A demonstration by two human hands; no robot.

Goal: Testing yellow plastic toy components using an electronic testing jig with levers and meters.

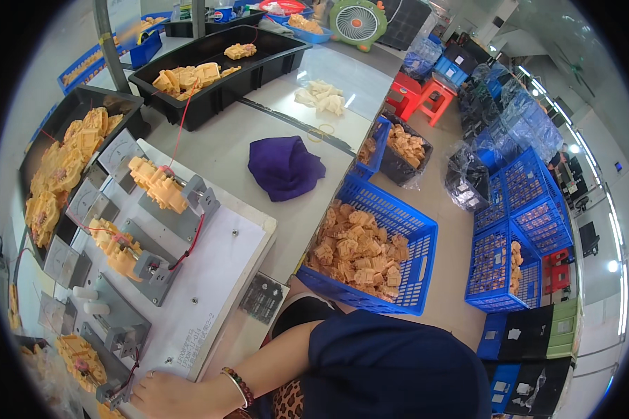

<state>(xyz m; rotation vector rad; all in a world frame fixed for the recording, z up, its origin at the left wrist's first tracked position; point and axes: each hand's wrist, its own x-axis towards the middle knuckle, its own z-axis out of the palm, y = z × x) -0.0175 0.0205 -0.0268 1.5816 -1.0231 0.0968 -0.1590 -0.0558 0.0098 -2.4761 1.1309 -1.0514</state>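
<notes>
Grey workshop surface is carrying a white test board with grey metal clamps gripping orange plastic parts. Only one hand is showing, which hand cannot tell, lying at the board's near edge beside the lowest clamp; grip unclear. Blue plastic crate of orange parts is sitting alongside.

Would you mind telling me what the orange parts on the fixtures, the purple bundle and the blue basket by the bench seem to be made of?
The orange parts look like moulded plastic: matte, uniform colour, crisp ribs. The purple bundle seems to be soft cloth, since it lies crumpled in folds. The blue basket looks like rigid plastic, with lattice walls and a slight sheen. The fixtures appear to be grey metal, though painted plastic is possible.
</notes>
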